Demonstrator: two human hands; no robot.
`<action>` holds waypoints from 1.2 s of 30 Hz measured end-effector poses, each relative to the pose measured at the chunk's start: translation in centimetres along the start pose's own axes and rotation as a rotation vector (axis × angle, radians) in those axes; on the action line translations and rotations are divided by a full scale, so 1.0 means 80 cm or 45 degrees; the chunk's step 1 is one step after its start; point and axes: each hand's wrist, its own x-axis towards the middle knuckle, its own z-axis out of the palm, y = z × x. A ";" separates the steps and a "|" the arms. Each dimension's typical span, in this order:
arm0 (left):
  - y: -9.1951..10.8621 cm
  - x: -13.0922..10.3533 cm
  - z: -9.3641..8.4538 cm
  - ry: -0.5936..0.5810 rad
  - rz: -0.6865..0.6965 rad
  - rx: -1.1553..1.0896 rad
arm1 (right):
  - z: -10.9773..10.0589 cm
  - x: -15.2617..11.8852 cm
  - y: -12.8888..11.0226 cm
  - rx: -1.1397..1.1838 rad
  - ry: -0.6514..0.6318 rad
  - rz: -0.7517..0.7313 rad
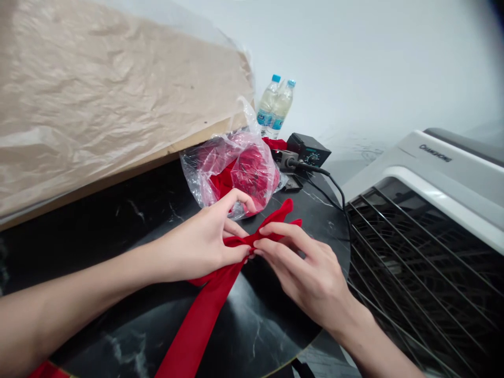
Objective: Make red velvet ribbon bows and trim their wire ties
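Observation:
A red ribbon-like strip of cloth [205, 320] runs from the lower edge of the view up to both hands, where it is gathered and folded. My left hand [210, 239] pinches the gathered part from the left, its thumb low and its index finger raised and curved. From the right, my right hand [305, 262] grips the same gather between thumb and fingers, and two loop-like ends of cloth stick out above it. The fingers hide how the cloth is crossed or tied. Just behind the hands lies a clear plastic bag [236, 173] with red material inside.
A black marble-patterned round table [134, 325] lies beneath. Behind stand a plastic-wrapped cardboard box [118, 94], two water bottles [277, 105] and a black control box [309, 149] with a cable. At right is a white heater [413, 173] with a wire grille.

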 end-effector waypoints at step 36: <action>0.007 -0.004 0.003 -0.006 0.029 0.358 | -0.035 0.057 0.016 0.531 -0.609 0.355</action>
